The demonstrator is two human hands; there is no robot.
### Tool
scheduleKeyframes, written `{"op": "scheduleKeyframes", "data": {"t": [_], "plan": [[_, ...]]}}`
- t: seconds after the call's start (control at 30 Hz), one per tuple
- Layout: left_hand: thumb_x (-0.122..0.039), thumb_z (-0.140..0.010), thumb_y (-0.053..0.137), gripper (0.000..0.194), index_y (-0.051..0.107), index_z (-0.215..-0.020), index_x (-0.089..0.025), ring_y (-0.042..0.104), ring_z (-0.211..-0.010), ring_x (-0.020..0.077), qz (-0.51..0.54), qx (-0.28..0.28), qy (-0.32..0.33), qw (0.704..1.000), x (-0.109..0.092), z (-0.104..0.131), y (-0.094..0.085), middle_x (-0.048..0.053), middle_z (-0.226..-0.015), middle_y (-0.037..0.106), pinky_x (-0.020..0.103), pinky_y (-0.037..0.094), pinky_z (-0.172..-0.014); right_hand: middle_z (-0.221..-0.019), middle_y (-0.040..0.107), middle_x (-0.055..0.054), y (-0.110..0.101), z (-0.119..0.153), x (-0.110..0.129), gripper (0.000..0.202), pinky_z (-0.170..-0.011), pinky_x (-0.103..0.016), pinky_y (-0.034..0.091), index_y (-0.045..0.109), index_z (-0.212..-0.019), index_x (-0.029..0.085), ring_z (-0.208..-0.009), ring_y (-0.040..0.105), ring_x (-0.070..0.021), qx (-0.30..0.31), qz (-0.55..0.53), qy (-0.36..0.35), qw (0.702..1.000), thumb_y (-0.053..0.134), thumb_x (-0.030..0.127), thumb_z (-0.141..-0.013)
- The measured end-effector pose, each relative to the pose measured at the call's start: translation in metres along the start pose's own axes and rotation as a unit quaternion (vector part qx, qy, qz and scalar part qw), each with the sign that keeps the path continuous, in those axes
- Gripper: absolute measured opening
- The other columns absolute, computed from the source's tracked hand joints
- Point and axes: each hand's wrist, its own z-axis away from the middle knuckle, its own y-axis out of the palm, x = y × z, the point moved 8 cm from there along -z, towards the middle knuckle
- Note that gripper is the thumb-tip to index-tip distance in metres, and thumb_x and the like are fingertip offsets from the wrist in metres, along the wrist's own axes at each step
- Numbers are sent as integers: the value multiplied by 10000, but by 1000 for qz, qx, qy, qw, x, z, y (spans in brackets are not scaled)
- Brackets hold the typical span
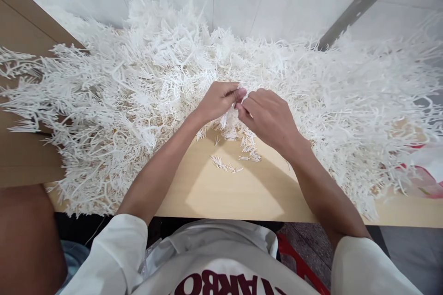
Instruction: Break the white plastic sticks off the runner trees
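Observation:
My left hand [219,100] is over the front of a large white heap, its thumb and index finger closed on a small white plastic sprig [239,86], of which only a tip shows. Close beside it on the right, my right hand [270,113] has its fingers curled in, the thumb pressed towards them. What the right fingers grip is hidden from above. Under both hands, white branching plastic sprigs [166,64] lie tangled in the heap. Short white bits [224,164] are scattered on the wooden table [228,193] just in front of the hands.
A cardboard box [31,156] stands at the left, near another person's bare limb [29,239]. A grey metal post [363,2] rises before the tiled wall [284,9]. At the right lies a plastic bag with red print [422,177]. A red stool [297,262] is below the table.

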Motion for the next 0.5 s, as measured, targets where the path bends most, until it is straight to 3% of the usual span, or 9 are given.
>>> {"op": "scheduleKeyframes", "data": {"t": [0.07, 0.13, 0.2, 0.23, 0.3, 0.37, 0.43, 0.5], "plan": [[-607, -919, 496, 541, 548, -583, -185, 536, -594, 102, -4, -68, -16, 998, 12, -1, -14, -5, -589, 592, 255, 442, -610, -591, 473, 4, -7, 8, 40, 351, -635, -322, 313, 493, -638, 223, -620, 395, -144, 6, -43, -113, 993, 377, 188, -967], [-584, -931, 493, 530, 539, -580, -189, 522, -582, 101, 2, -138, -48, 989, 26, 1, -33, -4, -570, 565, 247, 432, -587, -608, 493, 23, -11, 24, 85, 343, -627, -301, 333, 511, -663, 229, -631, 411, -129, 39, -105, -258, 960, 380, 198, -978], [-564, -947, 474, 508, 566, -619, -187, 528, -580, 101, 32, -138, -78, 987, 36, 1, -40, 5, -590, 580, 237, 426, -560, -729, 589, 23, -17, 32, 104, 275, -674, -291, 377, 579, -782, 231, -721, 491, -120, 23, -109, -310, 944, 406, 218, -996], [-561, -952, 465, 499, 582, -647, -184, 527, -573, 98, 50, -118, -90, 988, 37, 1, -39, 11, -611, 598, 230, 419, -540, -778, 620, 15, -19, 31, 102, 252, -702, -290, 401, 598, -828, 227, -763, 523, -121, -2, -109, -301, 947, 418, 240, -1005], [-555, -957, 460, 478, 610, -708, -175, 521, -558, 86, 78, -60, -108, 989, 33, 1, -31, 18, -655, 626, 215, 406, -504, -899, 673, -21, -17, 20, 74, 220, -762, -319, 442, 630, -934, 214, -863, 582, -149, -29, -84, -203, 975, 431, 273, -1011], [-548, -960, 458, 461, 621, -755, -169, 513, -545, 69, 97, -10, -111, 989, 22, 1, -20, 15, -684, 634, 198, 399, -495, -1026, 687, -56, -13, 8, 27, 239, -823, -366, 471, 646, -1047, 229, -955, 609, -188, -57, -80, -64, 993, 415, 281, -1014], [-540, -970, 441, 456, 625, -788, -165, 519, -548, 60, 111, 31, -108, 987, 10, 2, -9, 16, -718, 641, 192, 405, -507, -1065, 681, -66, -11, 3, -17, 250, -852, -392, 497, 659, -1085, 249, -964, 624, -203, -95, -101, 52, 989, 443, 345, -1004], [-532, -986, 405, 465, 626, -812, -161, 541, -574, 63, 121, 65, -103, 985, 0, 3, -2, 27, -761, 655, 197, 420, -529, -1052, 686, -53, -3, 2, -45, 278, -783, -365, 526, 660, -1128, 259, -880, 641, -183, -102, -143, 120, 977, 517, 434, -967]]}}
